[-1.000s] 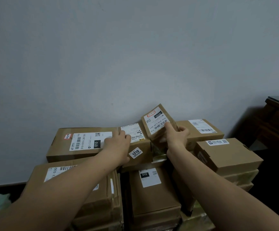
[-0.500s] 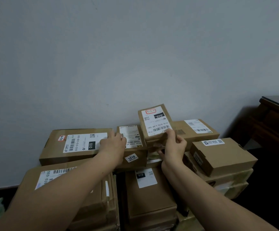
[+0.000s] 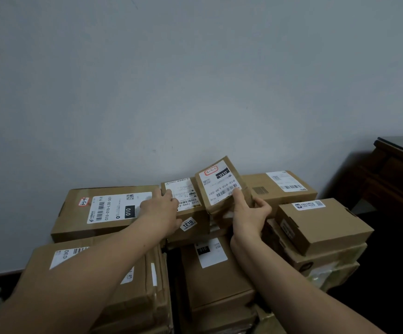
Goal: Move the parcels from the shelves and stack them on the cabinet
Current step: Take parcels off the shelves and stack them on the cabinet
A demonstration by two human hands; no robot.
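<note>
Three parcel labels [image 3: 121,208] [image 3: 183,192] [image 3: 219,186] partly under hands [image 3: 162,213] [image 3: 248,213]

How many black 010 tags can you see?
3: long box back left, tilted parcel in the right hand, front middle box. More may be hidden.

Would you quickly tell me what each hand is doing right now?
Left hand: open, fingers resting on the parcel with the 1210 sticker.
Right hand: grips the small tilted parcel.
</note>
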